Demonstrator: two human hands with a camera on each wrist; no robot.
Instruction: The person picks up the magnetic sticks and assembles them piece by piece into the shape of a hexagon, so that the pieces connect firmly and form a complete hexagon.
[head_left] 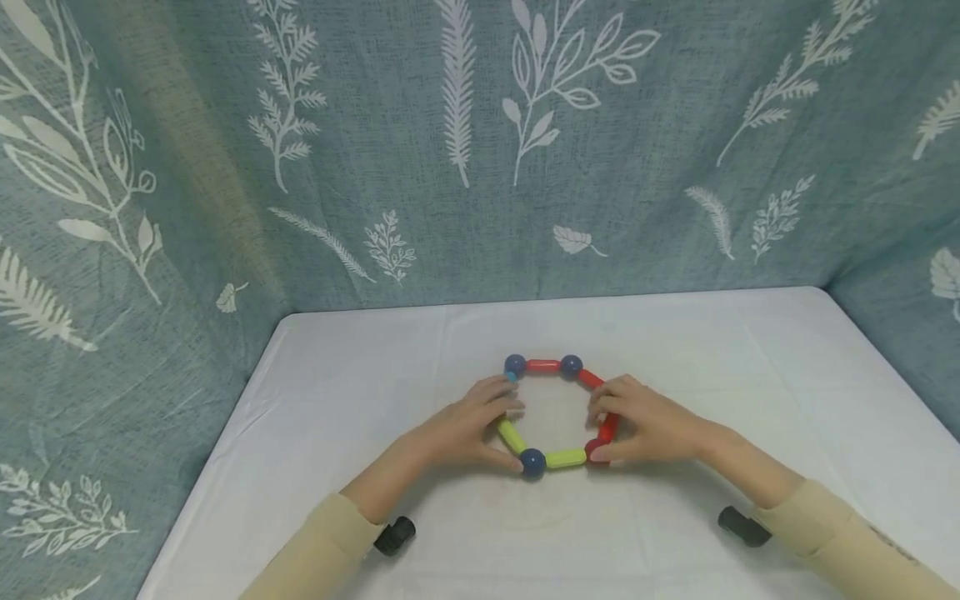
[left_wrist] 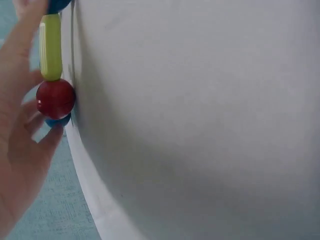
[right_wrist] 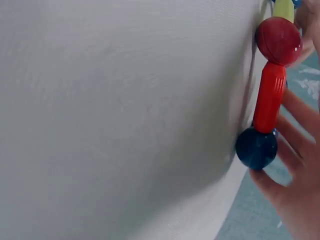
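A six-sided ring of rods and balls, like a magnetic building set, lies on the white table; its red rod [head_left: 543, 365] joins two blue balls at the far side. My left hand [head_left: 476, 423] holds the ring's left side, thumb at the near blue ball [head_left: 533, 463], beside a yellow-green rod [head_left: 566, 458]. On the right side my right hand [head_left: 651, 421] grips the ring, thumb on a red ball [head_left: 597, 452], fingers over a red rod [head_left: 609, 427]. Its fingers hide the right corner. The right wrist view shows a blue ball [right_wrist: 256, 148] by the thumb.
The white-covered table [head_left: 337, 375] has a leaf-patterned teal cloth [head_left: 480, 225] behind it and at both sides. A black wrist device [head_left: 394, 535] sits below the left sleeve, and another black device [head_left: 744, 527] by the right sleeve.
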